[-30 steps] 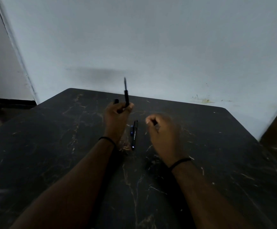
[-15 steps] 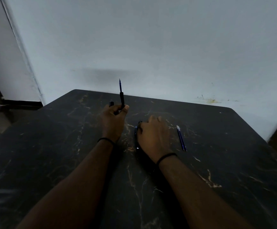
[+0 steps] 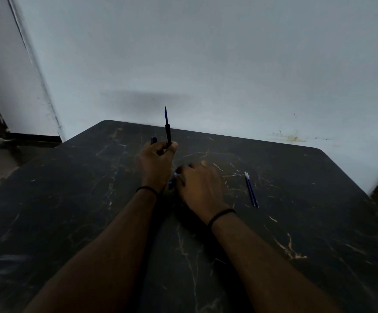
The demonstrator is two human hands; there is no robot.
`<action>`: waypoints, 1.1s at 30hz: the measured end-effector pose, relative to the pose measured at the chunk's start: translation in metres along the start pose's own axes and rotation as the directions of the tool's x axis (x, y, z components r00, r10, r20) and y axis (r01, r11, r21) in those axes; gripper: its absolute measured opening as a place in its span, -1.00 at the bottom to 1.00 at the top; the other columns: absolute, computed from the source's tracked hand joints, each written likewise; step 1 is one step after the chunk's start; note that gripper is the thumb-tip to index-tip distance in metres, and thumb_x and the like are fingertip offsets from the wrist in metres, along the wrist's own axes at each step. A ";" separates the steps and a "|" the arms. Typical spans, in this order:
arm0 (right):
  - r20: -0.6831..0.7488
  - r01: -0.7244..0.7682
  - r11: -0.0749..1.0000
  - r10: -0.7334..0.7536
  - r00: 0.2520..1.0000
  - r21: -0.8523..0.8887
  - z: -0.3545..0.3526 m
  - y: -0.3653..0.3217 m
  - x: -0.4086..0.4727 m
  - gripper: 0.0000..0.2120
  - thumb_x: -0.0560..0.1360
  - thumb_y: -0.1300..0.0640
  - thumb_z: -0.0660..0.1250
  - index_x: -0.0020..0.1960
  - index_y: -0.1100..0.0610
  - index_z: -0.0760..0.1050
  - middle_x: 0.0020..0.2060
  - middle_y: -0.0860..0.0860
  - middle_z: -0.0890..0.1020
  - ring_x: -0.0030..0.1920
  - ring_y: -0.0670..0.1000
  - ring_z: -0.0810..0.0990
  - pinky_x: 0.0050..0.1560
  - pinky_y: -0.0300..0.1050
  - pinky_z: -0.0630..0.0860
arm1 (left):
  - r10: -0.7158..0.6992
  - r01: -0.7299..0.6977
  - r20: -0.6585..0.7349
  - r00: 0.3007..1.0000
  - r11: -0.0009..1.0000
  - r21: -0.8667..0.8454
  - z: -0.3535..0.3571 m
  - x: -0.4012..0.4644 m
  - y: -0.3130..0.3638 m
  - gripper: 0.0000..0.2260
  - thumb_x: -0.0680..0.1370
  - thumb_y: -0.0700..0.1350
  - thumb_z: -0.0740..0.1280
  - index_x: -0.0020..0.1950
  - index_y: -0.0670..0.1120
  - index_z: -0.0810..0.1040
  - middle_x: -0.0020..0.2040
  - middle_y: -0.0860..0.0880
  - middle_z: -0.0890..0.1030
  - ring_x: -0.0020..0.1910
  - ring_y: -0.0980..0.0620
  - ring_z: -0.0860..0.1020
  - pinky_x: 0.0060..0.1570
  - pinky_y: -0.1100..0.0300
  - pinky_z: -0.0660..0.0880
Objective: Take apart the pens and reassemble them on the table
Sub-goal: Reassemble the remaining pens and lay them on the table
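My left hand (image 3: 157,162) holds a black pen barrel (image 3: 168,136) upright, with a blue refill tip sticking out of its top. A short black piece (image 3: 153,140) pokes out of the same fist. My right hand (image 3: 200,185) lies low on the dark marble table (image 3: 296,222), its fingers curled over a second pen (image 3: 172,180). Only a small blue-and-black bit of that pen shows by the knuckles. A loose blue refill (image 3: 251,189) lies on the table to the right of my right hand, apart from it.
A pale wall rises right behind the table's far edge (image 3: 228,135). The table's right corner (image 3: 323,152) is rounded. At the left, a floor strip and a dark skirting (image 3: 32,137) lie beyond the table.
My right hand dropped from mid-air, swung left and closed over the pen lying between my hands. A blue refill now lies on the table at its right. My left hand stayed put.
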State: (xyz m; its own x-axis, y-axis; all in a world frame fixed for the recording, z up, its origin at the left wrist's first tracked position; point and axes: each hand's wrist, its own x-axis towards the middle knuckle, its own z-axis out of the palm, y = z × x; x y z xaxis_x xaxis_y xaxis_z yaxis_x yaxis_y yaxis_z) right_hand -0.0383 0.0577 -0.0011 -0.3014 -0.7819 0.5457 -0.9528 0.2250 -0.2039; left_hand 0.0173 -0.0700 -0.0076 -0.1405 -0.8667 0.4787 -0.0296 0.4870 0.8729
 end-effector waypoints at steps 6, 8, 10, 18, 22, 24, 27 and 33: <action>0.083 0.103 0.994 -0.099 0.992 -0.041 0.007 -0.016 0.001 -0.87 0.48 0.19 0.33 -0.19 0.16 0.63 -0.27 0.14 0.67 -0.07 0.21 0.56 -0.03 0.07 0.42 | -0.017 0.017 0.015 1.000 1.000 -0.008 -0.004 0.004 -0.004 -0.78 0.51 0.03 0.41 -0.07 -0.13 0.68 -0.20 -0.19 0.63 -0.28 0.00 0.52 -0.29 0.16 0.47; 0.125 0.110 0.994 -0.107 0.986 -0.023 0.007 -0.018 0.001 -0.85 0.50 0.19 0.30 -0.13 0.15 0.64 -0.20 0.12 0.68 0.01 0.18 0.54 0.08 0.07 0.39 | -0.020 0.020 0.012 1.000 1.000 -0.005 -0.005 0.005 -0.002 -0.79 0.51 0.00 0.42 -0.07 -0.14 0.68 -0.20 -0.20 0.62 -0.29 0.02 0.51 -0.31 0.24 0.42; 0.159 0.110 0.994 -0.107 0.982 -0.010 0.003 -0.019 0.001 -0.81 0.55 0.15 0.25 -0.05 0.14 0.64 -0.11 0.11 0.67 0.08 0.14 0.51 0.18 0.05 0.34 | -0.019 0.019 0.002 1.000 1.000 0.015 -0.005 0.005 -0.001 -0.80 0.51 0.01 0.42 -0.05 -0.12 0.69 -0.16 -0.21 0.62 -0.27 0.04 0.51 -0.31 0.29 0.40; 0.027 0.008 0.981 -0.013 1.000 0.192 -0.001 -0.016 -0.006 -0.88 0.51 0.21 0.34 0.00 0.08 0.62 -0.29 0.07 0.54 -0.15 0.10 0.47 -0.06 -0.02 0.46 | -0.013 0.013 -0.002 1.000 0.998 0.053 -0.008 0.005 0.000 -0.89 0.51 0.03 0.41 -0.06 0.02 0.65 -0.09 -0.19 0.62 -0.14 -0.11 0.59 -0.25 0.25 0.46; -0.061 -0.025 0.990 0.034 0.998 0.139 -0.005 -0.006 -0.004 -0.72 0.55 0.21 0.30 0.26 0.09 0.54 -0.01 0.07 0.61 0.01 0.10 0.52 -0.05 -0.07 0.41 | 0.024 -0.023 -0.003 1.000 0.988 0.152 -0.007 0.001 0.001 -0.84 0.52 0.02 0.41 -0.04 -0.05 0.67 -0.06 -0.14 0.59 -0.17 -0.02 0.56 -0.22 0.22 0.50; -0.143 -0.051 0.972 0.085 0.986 0.228 -0.010 0.000 -0.005 -0.74 0.59 0.18 0.25 0.26 0.08 0.51 0.02 0.06 0.61 0.03 0.06 0.54 -0.02 -0.06 0.49 | 0.049 -0.060 0.061 0.997 0.979 0.193 -0.005 -0.005 0.005 -0.84 0.53 -0.02 0.40 -0.01 -0.10 0.66 0.01 -0.10 0.52 -0.20 0.07 0.50 -0.21 0.27 0.47; -0.338 -0.040 0.902 0.202 0.919 0.431 -0.016 0.006 -0.012 -0.86 0.64 0.14 0.20 0.19 0.00 0.40 -0.04 0.02 0.64 -0.09 -0.01 0.61 -0.17 -0.06 0.58 | 0.134 -0.159 0.104 0.986 0.940 0.303 -0.002 -0.012 0.010 -0.88 0.53 -0.08 0.41 -0.02 -0.10 0.67 -0.01 -0.02 0.43 -0.15 0.03 0.48 -0.13 0.21 0.45; -0.560 0.096 0.785 0.343 0.755 0.611 -0.026 0.022 -0.009 -0.87 0.62 0.09 0.25 0.15 0.04 0.46 0.01 0.01 0.60 0.00 0.06 0.59 -0.02 -0.15 0.54 | 0.276 -0.290 0.093 0.957 0.873 0.393 -0.003 -0.015 0.013 -0.90 0.46 -0.15 0.47 -0.06 -0.12 0.71 -0.14 -0.02 0.44 -0.22 -0.06 0.52 -0.23 0.21 0.39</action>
State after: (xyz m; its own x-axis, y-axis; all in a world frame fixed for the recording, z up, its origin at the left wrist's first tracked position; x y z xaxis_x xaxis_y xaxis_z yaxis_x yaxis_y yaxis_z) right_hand -0.0576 0.0853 0.0105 -0.5747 -0.1875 0.7966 -0.7550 -0.2540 -0.6045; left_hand 0.0216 -0.0508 -0.0036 -0.2349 -0.6845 0.6902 -0.3735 0.7191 0.5860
